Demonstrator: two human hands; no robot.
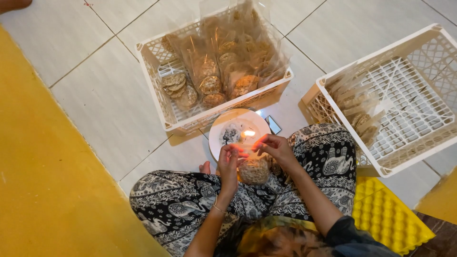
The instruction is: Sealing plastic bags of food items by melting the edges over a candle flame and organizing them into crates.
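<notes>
On the tiled floor (95, 95), seated cross-legged in patterned trousers, we log the following. Left hand (230, 164) and right hand (273, 146): close together, both pinched on the open top of a clear bag of round crackers (253, 170) that rests on our lap, its mouth held just beside a small flame (248, 133). The flame stands on a white plate (223, 124) with a dark sooty patch, set on the floor just ahead of our knees. Beyond the plate, touching or nearly touching it: a white lattice crate (152, 71) holding many upright filled bags and some loose crackers. To our right: a second white crate (419, 109), mostly bare, with a few bags leaning against its near-left wall. A yellow dimpled mat (385, 214) lies by our right knee; a yellow floor band (43, 181) runs along our left. Risks, as we judge them: the plastic could shrink or burn through if held too near the flame, our fingertips sit close enough to be scorched, and a tilt of the bag could spill crackers. Unclear items: the source of the flame is washed out by glare; a small dark object (273, 124) beside the plate cannot be identified; the second crate is cut off at the frame edge; something at the top-left corner is cropped.
</notes>
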